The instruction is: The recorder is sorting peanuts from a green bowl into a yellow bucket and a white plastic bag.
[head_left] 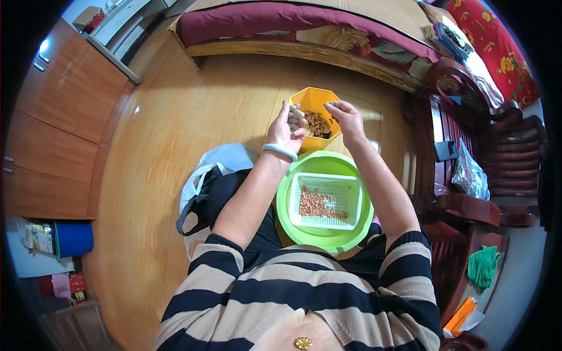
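The left hand (283,131) cups pale nuts (296,115); the right hand (348,119) pinches, contents unclear; reddish kernels (315,205) lie in a white basket (346,195) inside a green basin (328,239).

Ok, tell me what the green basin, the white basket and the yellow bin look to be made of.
Green basin: likely moulded plastic, smooth and slightly glossy, with even colour and a rounded rim.
White basket: probably plastic too; its walls show a regular grid of moulded holes.
Yellow bin: seemingly smooth plastic, judging by its uniform colour and crisp angled sides, though coated metal isn't excluded.
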The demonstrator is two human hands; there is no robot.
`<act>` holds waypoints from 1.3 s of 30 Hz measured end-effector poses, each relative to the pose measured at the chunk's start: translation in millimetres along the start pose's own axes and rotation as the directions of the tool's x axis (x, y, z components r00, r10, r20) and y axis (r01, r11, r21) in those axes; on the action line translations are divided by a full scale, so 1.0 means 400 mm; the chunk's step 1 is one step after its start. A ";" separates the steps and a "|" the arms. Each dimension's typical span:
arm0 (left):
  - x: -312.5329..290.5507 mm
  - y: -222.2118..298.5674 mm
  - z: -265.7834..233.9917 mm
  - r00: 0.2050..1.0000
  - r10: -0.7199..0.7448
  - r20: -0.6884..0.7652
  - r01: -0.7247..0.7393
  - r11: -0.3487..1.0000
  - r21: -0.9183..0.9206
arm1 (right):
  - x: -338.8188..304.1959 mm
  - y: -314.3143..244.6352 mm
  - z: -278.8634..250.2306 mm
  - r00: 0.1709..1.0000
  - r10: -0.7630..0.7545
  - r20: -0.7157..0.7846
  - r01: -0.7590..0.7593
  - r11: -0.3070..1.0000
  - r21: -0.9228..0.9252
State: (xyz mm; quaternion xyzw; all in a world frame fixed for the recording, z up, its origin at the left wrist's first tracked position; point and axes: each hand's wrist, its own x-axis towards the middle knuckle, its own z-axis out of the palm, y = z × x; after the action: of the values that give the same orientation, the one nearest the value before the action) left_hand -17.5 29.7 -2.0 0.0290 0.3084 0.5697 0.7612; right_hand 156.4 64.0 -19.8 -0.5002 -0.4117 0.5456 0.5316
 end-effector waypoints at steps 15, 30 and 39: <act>-0.009 -0.007 0.055 0.998 -0.054 0.036 0.056 0.997 -0.044 | 0.203 0.171 -0.005 0.972 -0.183 -0.145 -0.009 0.594 -0.804; -0.004 -0.074 0.041 0.965 -0.190 0.181 0.146 0.962 0.232 | 0.088 0.067 -0.081 0.995 0.061 0.081 -0.022 0.911 -0.412; -0.093 -0.154 0.033 0.831 -0.481 0.278 0.322 0.825 0.464 | -0.284 -0.105 -0.112 0.992 0.025 0.121 -0.010 0.992 -0.124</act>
State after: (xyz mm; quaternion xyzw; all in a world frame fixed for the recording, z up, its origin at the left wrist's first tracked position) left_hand 35.5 -20.8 0.4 0.2268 0.2616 0.3009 0.8886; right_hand 200.0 -48.4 26.7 -0.5014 -0.4721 0.5532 0.4687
